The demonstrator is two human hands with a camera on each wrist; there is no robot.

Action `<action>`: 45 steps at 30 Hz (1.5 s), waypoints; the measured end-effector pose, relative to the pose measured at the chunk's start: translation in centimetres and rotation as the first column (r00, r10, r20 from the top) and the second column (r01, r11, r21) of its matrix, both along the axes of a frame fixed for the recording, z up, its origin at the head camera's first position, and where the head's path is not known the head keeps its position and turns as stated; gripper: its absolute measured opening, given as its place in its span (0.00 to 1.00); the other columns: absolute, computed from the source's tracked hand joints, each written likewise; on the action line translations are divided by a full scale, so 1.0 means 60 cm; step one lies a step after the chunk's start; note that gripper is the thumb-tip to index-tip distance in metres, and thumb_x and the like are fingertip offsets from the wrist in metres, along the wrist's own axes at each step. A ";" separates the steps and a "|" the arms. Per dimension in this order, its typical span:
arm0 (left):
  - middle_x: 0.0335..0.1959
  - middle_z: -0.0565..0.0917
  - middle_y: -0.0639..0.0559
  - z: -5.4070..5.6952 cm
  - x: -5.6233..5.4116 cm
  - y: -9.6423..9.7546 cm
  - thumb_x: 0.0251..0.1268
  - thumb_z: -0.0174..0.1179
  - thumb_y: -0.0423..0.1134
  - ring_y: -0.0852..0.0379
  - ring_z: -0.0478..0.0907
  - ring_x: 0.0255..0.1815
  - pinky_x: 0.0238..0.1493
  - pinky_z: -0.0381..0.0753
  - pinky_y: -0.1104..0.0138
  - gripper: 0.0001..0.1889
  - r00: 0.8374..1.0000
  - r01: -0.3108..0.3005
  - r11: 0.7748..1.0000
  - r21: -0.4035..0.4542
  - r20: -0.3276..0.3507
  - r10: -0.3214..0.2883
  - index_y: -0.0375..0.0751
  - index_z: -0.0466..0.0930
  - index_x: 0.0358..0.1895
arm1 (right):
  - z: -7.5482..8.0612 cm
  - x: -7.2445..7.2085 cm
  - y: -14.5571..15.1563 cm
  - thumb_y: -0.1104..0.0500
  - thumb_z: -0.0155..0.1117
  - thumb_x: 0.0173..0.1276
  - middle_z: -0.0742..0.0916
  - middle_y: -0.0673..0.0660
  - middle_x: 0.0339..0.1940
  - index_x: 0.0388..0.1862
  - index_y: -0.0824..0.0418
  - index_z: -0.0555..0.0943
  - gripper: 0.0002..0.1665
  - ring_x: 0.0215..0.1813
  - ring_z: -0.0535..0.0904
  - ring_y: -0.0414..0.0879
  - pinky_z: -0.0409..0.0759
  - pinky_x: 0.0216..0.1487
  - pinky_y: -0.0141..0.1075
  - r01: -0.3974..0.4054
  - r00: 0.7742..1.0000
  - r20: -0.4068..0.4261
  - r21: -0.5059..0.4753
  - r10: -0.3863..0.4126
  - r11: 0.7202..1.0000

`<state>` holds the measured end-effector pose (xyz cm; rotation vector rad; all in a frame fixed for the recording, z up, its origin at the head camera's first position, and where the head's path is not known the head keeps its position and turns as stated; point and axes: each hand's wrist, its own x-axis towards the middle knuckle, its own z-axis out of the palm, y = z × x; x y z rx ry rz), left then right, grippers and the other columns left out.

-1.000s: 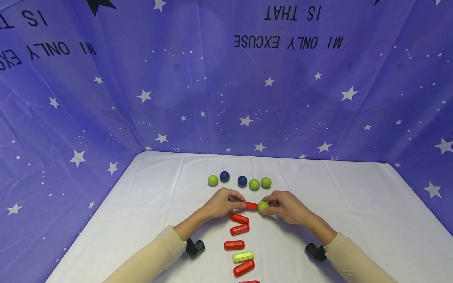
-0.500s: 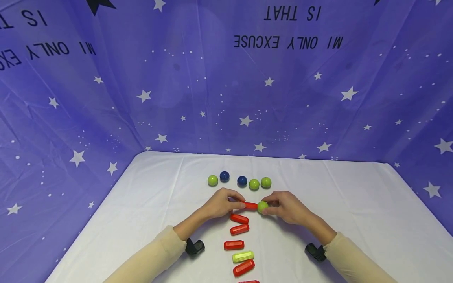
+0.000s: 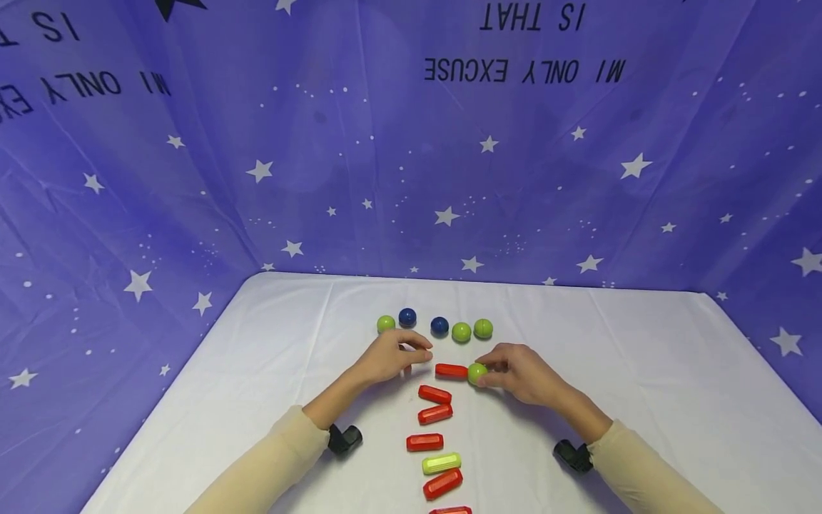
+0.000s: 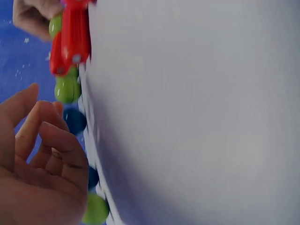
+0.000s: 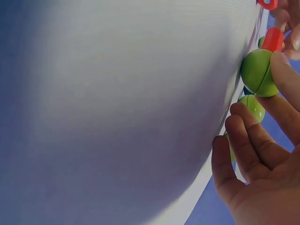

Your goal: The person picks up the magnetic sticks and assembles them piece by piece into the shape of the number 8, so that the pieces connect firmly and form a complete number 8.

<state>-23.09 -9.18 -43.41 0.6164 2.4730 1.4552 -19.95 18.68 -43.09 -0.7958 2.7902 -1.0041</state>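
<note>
Between thumb and index finger, my right hand (image 3: 523, 373) pinches a green ball (image 3: 477, 373). Joined to the ball's left side is a red faceted rod (image 3: 452, 371), lying level and pointing left. In the right wrist view the ball (image 5: 258, 72) shows a seam line, and the other fingers stretch out below it. My left hand (image 3: 392, 355) holds nothing; it hovers just left of the rod's free end, its fingers loosely bent. The left wrist view shows this hand (image 4: 47, 154) with a gap between it and the red rods.
Behind the hands sit several balls, among them a blue ball (image 3: 439, 326) and a green ball (image 3: 483, 328). Toward the person runs a column of loose rods, mostly red, with one yellow-green rod (image 3: 441, 463). A white cloth covers the table (image 3: 642, 371); a purple star-printed curtain (image 3: 411, 178) hangs behind.
My left hand has let go of the red rod and drawn back to the left. The right hand keeps its pinch on the green ball, with the rod still attached.
</note>
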 end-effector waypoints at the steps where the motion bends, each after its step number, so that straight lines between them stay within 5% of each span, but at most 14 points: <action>1: 0.39 0.84 0.50 0.003 -0.003 -0.004 0.64 0.67 0.37 0.49 0.80 0.23 0.21 0.73 0.68 0.12 1.000 -0.025 1.000 0.009 0.000 0.025 0.34 0.85 0.46 | 0.000 0.000 0.000 0.53 0.76 0.59 0.82 0.44 0.31 0.46 0.62 0.87 0.20 0.33 0.72 0.39 0.73 0.33 0.33 -0.006 1.000 -0.002 -0.004 0.006 1.000; 9: 0.36 0.85 0.47 0.017 -0.026 -0.036 0.65 0.66 0.39 0.53 0.75 0.23 0.21 0.69 0.69 0.13 0.981 -0.196 0.974 0.117 0.031 0.194 0.34 0.84 0.49 | 0.004 0.003 -0.001 0.53 0.76 0.58 0.83 0.44 0.32 0.46 0.62 0.87 0.19 0.32 0.72 0.39 0.72 0.33 0.33 0.000 1.000 -0.001 -0.016 0.000 1.000; 19: 0.41 0.85 0.45 0.000 -0.049 -0.072 0.65 0.65 0.35 0.57 0.75 0.22 0.17 0.69 0.71 0.12 0.919 -0.385 0.909 0.158 -0.019 0.393 0.32 0.84 0.48 | 0.002 0.003 -0.002 0.54 0.75 0.59 0.84 0.45 0.33 0.47 0.62 0.87 0.19 0.33 0.73 0.39 0.73 0.33 0.33 -0.002 1.000 0.018 -0.017 0.002 1.000; 27: 0.51 0.82 0.37 -0.010 -0.059 -0.081 0.63 0.66 0.34 0.51 0.78 0.25 0.18 0.68 0.72 0.16 0.916 -0.396 0.905 0.153 0.002 0.400 0.31 0.82 0.53 | 0.000 0.003 -0.003 0.55 0.76 0.59 0.83 0.44 0.32 0.46 0.61 0.88 0.17 0.33 0.73 0.40 0.73 0.34 0.33 0.017 1.000 0.020 -0.010 -0.017 1.000; 45: 0.56 0.79 0.37 -0.019 -0.060 -0.079 0.60 0.68 0.34 0.55 0.78 0.26 0.23 0.73 0.67 0.24 0.942 -0.333 0.942 0.028 0.043 0.332 0.36 0.78 0.60 | -0.002 0.001 -0.001 0.57 0.76 0.59 0.83 0.44 0.32 0.46 0.63 0.87 0.18 0.33 0.73 0.39 0.73 0.35 0.33 0.008 1.000 0.005 -0.014 -0.008 1.000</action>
